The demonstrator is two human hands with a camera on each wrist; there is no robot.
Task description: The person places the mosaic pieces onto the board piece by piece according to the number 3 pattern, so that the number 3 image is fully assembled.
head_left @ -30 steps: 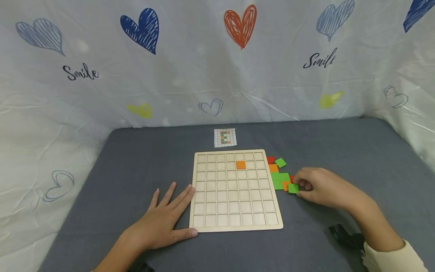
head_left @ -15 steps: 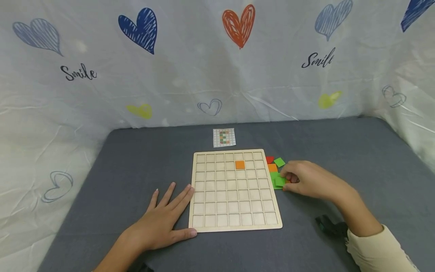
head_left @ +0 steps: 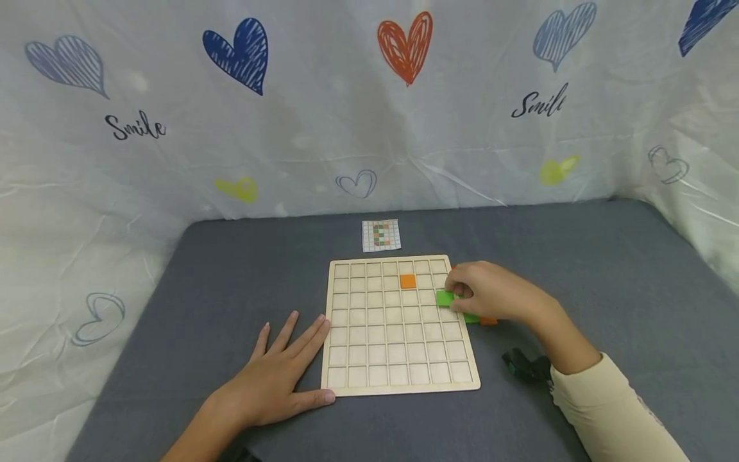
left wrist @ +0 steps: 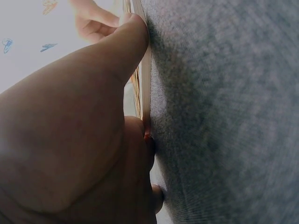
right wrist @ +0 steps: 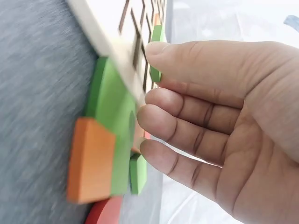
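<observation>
A pale wooden grid board [head_left: 398, 333] lies on the grey cloth, with one orange square tile [head_left: 408, 281] in a cell of its second row. My right hand [head_left: 499, 292] pinches a green square tile [head_left: 444, 298] between thumb and fingers over the board's right side; the right wrist view shows that green tile [right wrist: 157, 35] at the thumb tip. With fingers spread, my left hand [head_left: 274, 378] rests flat on the cloth, thumb and fingertips touching the board's left edge. In the left wrist view the left thumb [left wrist: 133, 39] lies against the board's side.
Green tiles [right wrist: 112, 102], an orange tile [right wrist: 91, 161] and a red piece [right wrist: 105, 212] lie beside the board's right edge, partly hidden by the right hand in the head view. A small printed grid card [head_left: 381, 235] lies behind the board. A white curtain [head_left: 323, 115] hangs behind.
My right hand has taken the green tile from the right end of the pile and carried it left over the board's right side. The left hand has stayed in place.
</observation>
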